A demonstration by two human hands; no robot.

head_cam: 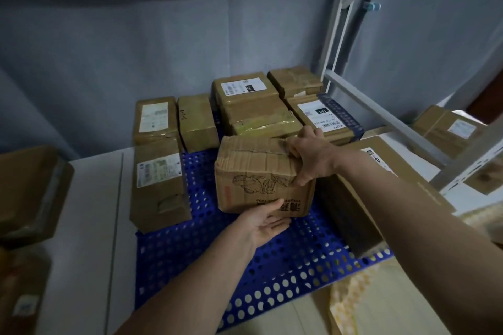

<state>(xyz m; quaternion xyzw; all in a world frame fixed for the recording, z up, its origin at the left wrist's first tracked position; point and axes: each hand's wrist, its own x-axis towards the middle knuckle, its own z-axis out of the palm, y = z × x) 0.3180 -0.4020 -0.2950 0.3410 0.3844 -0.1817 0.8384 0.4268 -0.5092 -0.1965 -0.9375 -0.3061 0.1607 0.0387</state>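
Currently logged: one cardboard box (pixel 258 171), creased, print on its front face, standing midway on the blue perforated mat (pixel 206 266); long axis runs left to right across the view.

Right hand (pixel 310 155): clamped over the box's upper right corner, fingers spread on top, thumb down the front face.

Left hand (pixel 265 221): flat, palm up, fingers straight, tips touching the front face at its lower edge, holding nothing.

Box lies directly ahead of both hands, with the left hand lower and nearer the person.

Neighbours: taped parcel (pixel 268 124) just behind, labelled parcel (pixel 159 182) to the left, long carton (pixel 351 207) close on the right.

Judgement: a lift needs the left palm under the base.
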